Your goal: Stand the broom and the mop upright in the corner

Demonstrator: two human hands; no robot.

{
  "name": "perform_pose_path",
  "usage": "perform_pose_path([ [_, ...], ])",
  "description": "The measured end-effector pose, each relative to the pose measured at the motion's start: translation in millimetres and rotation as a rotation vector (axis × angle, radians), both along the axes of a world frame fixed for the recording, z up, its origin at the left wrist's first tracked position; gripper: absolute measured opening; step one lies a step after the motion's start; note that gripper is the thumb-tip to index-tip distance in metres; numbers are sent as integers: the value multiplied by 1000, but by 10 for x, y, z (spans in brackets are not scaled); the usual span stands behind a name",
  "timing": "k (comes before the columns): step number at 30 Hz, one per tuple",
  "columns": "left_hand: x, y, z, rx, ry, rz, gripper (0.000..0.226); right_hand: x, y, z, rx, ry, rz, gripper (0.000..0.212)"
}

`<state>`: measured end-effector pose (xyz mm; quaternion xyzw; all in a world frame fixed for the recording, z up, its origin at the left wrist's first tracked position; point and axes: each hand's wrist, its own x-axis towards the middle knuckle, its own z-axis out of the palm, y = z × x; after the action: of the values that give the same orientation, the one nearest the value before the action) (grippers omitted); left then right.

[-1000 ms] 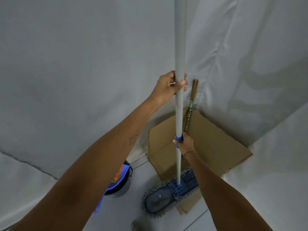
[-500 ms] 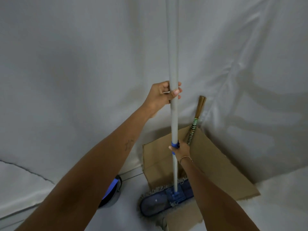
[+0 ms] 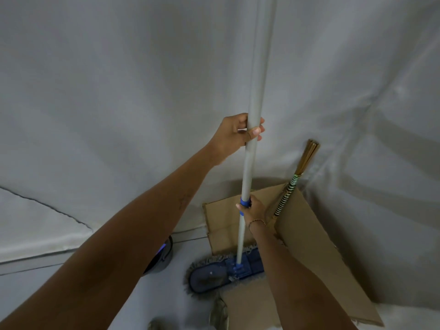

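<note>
The mop (image 3: pixel 258 67) has a long grey pole and stands nearly upright. Its flat blue fringed head (image 3: pixel 214 272) rests on the floor, partly on cardboard. My left hand (image 3: pixel 234 135) grips the pole at mid height. Lower down, my right hand (image 3: pixel 252 209) is closed around the pole at its blue collar. The broom (image 3: pixel 291 186), with a striped green and black handle and a bundle of golden sticks at the top, leans in the corner just right of my right hand. The broom's lower end is hidden behind my right arm.
White cloth covers both walls that meet at the corner (image 3: pixel 338 144). A flattened cardboard sheet (image 3: pixel 309 246) lies on the floor in the corner. A dark round bucket (image 3: pixel 164 258) with a blue part sits on the floor to the left, mostly hidden by my left arm.
The view has tilted up and shifted. The mop pole has straightened a little toward upright, both hands keeping the same grips. The broom stays leaning in the corner.
</note>
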<state>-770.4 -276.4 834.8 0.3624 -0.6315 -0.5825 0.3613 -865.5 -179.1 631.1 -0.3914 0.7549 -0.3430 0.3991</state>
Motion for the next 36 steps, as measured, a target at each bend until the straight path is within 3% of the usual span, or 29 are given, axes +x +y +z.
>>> perform_pose_path([
  [15, 2, -585, -352, 5, -97, 83, 32, 40, -533, -320, 32, -31, 5, 34],
  [27, -3, -633, -245, 63, -168, 23, 39, -105, -621, -233, 143, -19, 108, 40],
  [33, 165, -508, -277, 93, -214, 75, 39, -169, -531, -179, 204, 99, 168, 46],
  [36, 459, -317, -360, 155, -265, 97, 53, -195, -381, -142, 195, 222, 203, 53],
])
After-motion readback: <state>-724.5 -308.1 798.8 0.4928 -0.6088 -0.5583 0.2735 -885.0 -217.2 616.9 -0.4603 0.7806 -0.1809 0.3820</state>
